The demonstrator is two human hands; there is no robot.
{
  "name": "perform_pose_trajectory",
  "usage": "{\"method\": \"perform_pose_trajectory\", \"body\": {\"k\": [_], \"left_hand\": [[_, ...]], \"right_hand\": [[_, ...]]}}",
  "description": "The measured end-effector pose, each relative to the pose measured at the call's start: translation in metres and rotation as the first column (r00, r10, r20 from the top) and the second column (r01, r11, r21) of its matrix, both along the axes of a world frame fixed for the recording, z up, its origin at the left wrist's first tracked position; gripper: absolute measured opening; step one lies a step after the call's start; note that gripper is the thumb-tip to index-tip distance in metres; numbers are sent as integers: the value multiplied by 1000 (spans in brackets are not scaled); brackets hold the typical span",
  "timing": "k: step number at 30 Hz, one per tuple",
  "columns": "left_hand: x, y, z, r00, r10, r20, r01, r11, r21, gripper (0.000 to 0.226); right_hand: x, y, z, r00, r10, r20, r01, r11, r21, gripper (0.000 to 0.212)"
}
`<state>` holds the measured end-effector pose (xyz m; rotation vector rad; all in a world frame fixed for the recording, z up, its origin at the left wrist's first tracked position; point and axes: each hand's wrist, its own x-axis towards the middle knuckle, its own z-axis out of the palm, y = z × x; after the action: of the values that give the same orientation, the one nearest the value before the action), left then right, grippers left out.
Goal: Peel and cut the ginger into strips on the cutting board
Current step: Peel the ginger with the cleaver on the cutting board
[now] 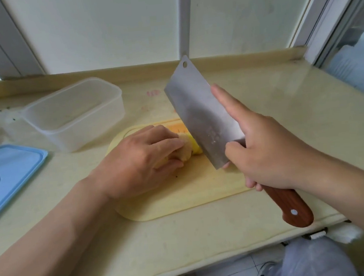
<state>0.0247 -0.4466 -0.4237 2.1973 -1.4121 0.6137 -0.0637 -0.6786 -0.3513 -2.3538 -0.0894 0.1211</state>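
A pale yellow cutting board (182, 193) lies on the counter in front of me. On it my left hand (139, 162) holds down a piece of ginger (188, 147), fingers curled over it; only its yellow right end shows. My right hand (264, 147) grips a cleaver (198, 114) by its reddish wooden handle, with the forefinger laid straight along the blade's flat. The blade stands tilted, edge down, right against the ginger's exposed end.
A clear plastic container (74, 114) stands on the counter behind and left of the board. Its blue lid (4, 177) lies at the far left. A window frame runs along the back. The counter's front edge is near my body, with floor below.
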Motion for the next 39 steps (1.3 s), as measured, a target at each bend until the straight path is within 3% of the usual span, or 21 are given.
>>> {"method": "perform_pose_trajectory", "body": {"k": [17,25,31,39], "left_hand": [[0,0,2,999,-2,39,1,1000,9,21],[-1,-1,2,1000,1,3,-1,1000,28,21],[-1,-2,0,999,-1,34,-1,999,53,21],[0,-1,-1,998,-9,62,7,999,41,25]], "right_hand": [[-6,7,0,999,52,-6,-52,998,-23,101],[-20,-1,1,993,114,-32,-118,976,-184,98],[-3,7,8,988,104,-110,-120,982,-149,99],[36,25,12,965,135,-225,-191,949,-251,96]]}}
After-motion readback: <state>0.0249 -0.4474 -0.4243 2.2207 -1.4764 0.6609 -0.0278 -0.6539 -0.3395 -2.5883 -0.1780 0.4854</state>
